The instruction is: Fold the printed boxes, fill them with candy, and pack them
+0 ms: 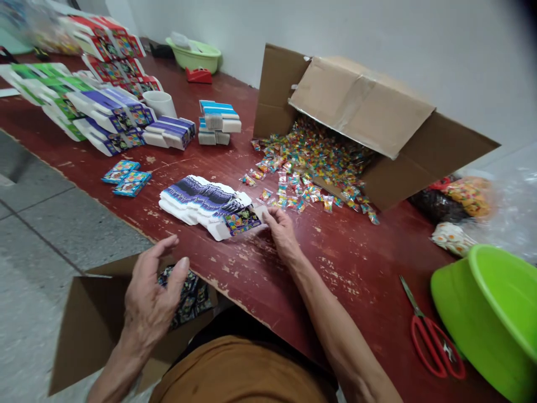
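A fanned stack of flat purple-and-white cartons [197,198] lies near the table's front edge. My right hand [280,226] pinches the white end of the printed purple carton [243,220] at the stack's right end. My left hand [153,291] hangs in the air, empty, its thumb and fingers apart. Below it stands an open cardboard box [92,330] with dark printed packs [188,296] inside. Two small blue printed packs [128,178] lie left of the purple stack.
A tipped cardboard box [356,101] spills wrapped candies [302,187] onto the red table [335,268]. Red-handled scissors [434,341] lie beside a green basin [461,285]. Purple cartons [113,117], red cartons [111,42], blue cartons [218,123] and a white cup [159,103] stand at back left.
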`<action>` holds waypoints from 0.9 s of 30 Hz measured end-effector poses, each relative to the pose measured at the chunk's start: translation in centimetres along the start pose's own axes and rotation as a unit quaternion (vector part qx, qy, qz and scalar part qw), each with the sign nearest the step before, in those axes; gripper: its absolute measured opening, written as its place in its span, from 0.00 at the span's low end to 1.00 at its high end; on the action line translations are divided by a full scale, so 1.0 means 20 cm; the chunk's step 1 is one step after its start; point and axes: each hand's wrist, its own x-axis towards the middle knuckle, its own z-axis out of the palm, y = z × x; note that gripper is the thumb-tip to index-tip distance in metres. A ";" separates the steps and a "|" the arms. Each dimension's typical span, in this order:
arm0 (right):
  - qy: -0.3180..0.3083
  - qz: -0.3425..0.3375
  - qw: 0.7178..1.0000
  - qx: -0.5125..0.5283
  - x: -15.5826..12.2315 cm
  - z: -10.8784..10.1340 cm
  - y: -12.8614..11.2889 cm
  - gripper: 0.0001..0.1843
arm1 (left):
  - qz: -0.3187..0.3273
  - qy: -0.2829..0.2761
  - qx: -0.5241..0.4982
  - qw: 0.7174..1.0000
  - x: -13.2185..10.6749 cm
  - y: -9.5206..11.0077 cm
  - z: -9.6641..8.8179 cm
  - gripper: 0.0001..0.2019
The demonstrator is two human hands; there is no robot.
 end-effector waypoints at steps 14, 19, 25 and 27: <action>-0.239 0.059 0.941 0.233 -0.35 -0.15 -0.19 0.17 | -0.300 -0.496 -0.407 0.706 -0.11 0.29 0.27 0.23; -0.229 0.092 0.926 0.286 -0.41 -0.15 -0.21 0.24 | -0.322 -0.398 -0.361 0.779 -0.13 0.32 0.26 0.18; -0.183 0.108 0.952 0.218 -0.50 -0.08 -0.21 0.16 | -0.297 -0.327 -0.344 0.829 -0.12 0.33 0.30 0.22; -0.109 0.085 0.976 0.169 -0.50 -0.06 -0.20 0.16 | -0.264 -0.311 -0.323 0.854 -0.12 0.33 0.32 0.21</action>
